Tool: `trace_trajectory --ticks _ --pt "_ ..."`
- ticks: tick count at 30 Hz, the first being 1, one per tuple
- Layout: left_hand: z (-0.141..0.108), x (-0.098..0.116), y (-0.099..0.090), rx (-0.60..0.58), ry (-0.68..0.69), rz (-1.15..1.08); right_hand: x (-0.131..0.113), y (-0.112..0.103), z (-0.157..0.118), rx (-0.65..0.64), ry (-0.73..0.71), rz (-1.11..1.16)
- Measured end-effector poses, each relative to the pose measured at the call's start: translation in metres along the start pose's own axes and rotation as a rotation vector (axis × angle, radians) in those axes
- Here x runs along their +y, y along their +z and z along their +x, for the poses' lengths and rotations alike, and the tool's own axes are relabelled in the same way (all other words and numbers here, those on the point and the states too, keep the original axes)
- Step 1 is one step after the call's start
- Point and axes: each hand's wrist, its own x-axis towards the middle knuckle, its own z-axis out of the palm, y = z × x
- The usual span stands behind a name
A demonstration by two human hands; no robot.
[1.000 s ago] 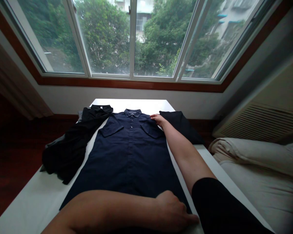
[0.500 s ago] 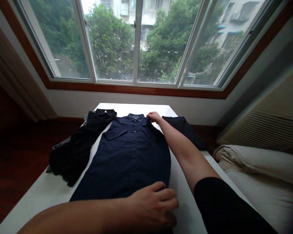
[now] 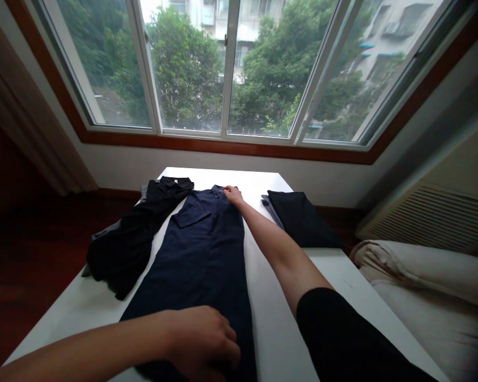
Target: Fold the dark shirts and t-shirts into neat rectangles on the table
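Note:
A navy button-up shirt (image 3: pixel 199 260) lies lengthwise on the white table (image 3: pixel 281 318), collar toward the window. Its right side is folded over toward the middle, covering most of the button line. At the collar, my right hand (image 3: pixel 233 195) pinches the folded shoulder fabric. Lower down, my left hand (image 3: pixel 207 339) is curled closed over the shirt's body, gripping the folded side; its fingertips are partly hidden. One short sleeve (image 3: pixel 193 216) still shows on the left half of the shirt.
A pile of black and grey clothes (image 3: pixel 131 244) lies on the table's left. Dark folded clothes (image 3: pixel 302 217) are stacked at the right edge. Beyond the table are a wall and window (image 3: pixel 227 79); a beige cushioned seat (image 3: pixel 426 276) stands to the right.
Both hands have moved left, carrying the shirt's right side inward over its front. The right sleeve and most of the buttons are now covered.

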Motion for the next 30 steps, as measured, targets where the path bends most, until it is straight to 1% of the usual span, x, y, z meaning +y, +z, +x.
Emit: trace_trajectory --ticks 2,4,6,9,12,14,16,20,23,26,28,30 --pt "0.005 -0.005 -0.001 0.064 -0.07 0.061 0.007 0.009 -0.009 0.013 -0.015 -0.074" --pt "0.01 -0.009 0.003 0.118 -0.083 0.12 0.016 0.018 -0.02 -0.005 -0.042 -0.162" --pt "0.015 -0.009 0.012 0.148 -0.026 0.149 0.027 0.028 -0.03 -0.053 -0.077 -0.3" --pt "0.02 -0.008 0.034 0.169 0.062 0.19 0.04 0.036 -0.035 -0.117 -0.102 -0.48" --pt "0.028 -0.005 0.051 0.193 0.099 0.212 0.046 0.036 -0.032 -0.142 -0.083 -0.503" --pt "0.034 -0.004 0.056 0.21 0.094 0.212 0.044 0.034 -0.031 -0.149 -0.082 -0.506" --pt "0.041 -0.003 0.058 0.219 0.077 0.208 0.04 0.032 -0.033 -0.126 -0.099 -0.517" --pt "0.049 0.0 0.059 0.229 0.064 0.229 0.027 0.036 -0.053 -0.039 -0.122 -0.506" --pt "0.051 0.004 0.059 0.231 0.065 0.25 0.021 0.046 -0.077 -0.058 -0.123 -0.483" --pt "0.055 0.01 0.06 0.231 0.046 0.241 0.021 0.054 -0.096 -0.068 -0.143 -0.493" --pt "0.061 0.013 0.062 0.226 0.039 0.22 0.021 0.052 -0.102 -0.082 -0.139 -0.494" --pt "0.069 0.016 0.066 0.218 0.024 0.196 0.02 0.046 -0.104 -0.104 -0.13 -0.486"
